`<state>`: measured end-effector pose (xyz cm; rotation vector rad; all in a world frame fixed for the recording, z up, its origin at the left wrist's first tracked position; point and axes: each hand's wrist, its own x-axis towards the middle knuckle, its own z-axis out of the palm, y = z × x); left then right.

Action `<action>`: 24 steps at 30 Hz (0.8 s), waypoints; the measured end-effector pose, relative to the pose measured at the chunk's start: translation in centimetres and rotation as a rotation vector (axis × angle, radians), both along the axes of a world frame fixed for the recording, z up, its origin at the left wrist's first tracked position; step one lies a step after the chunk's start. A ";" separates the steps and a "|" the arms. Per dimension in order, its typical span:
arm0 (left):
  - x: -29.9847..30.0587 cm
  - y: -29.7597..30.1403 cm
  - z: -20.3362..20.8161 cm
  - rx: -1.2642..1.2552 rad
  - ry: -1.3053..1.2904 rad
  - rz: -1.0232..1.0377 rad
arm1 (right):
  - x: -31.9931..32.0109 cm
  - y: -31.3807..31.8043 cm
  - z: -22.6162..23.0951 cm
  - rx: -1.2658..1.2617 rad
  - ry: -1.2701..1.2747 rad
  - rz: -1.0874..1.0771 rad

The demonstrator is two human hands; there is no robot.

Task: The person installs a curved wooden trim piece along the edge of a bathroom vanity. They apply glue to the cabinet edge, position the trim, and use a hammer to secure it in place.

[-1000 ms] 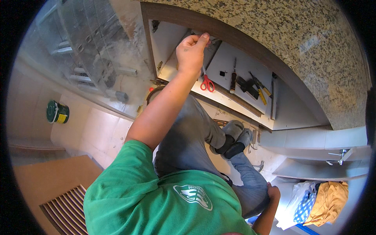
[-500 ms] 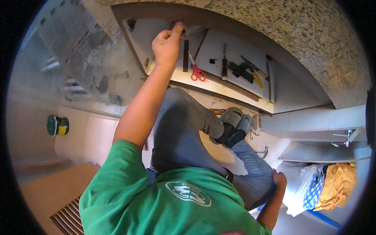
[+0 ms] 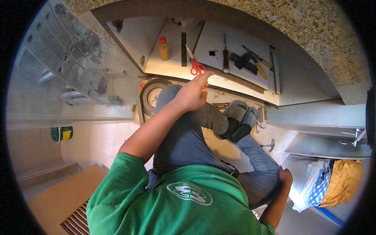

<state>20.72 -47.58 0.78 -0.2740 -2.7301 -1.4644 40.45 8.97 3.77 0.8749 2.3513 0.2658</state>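
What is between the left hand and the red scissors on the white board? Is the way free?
Nothing visible blocks it. The left hand is raised just below the red scissors, its fingertips almost at the handles. The yellow bottle and the screwdriver lie off to either side, away from that short gap.

A single head-worn fisheye view is given, aimed steeply down from close above the green shirt [image 3: 184, 203], with the open drawer [image 3: 219, 51] seen farther off at upper centre
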 end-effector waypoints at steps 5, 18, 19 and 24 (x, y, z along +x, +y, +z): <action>3.9 -5.5 1.5 -0.588 0.097 -0.040 | 0.8 0.6 -0.9 0.007 0.007 0.019; -11.0 10.3 -9.8 -0.843 -0.315 -0.716 | 5.4 -0.7 1.8 -0.269 0.541 0.034; -11.6 11.9 -12.7 -0.971 -0.346 -0.792 | 6.0 -0.7 1.3 -0.222 0.567 0.041; -10.7 16.1 -23.8 -1.089 -0.474 -0.695 | 7.1 -0.7 -0.1 -0.159 0.645 -0.017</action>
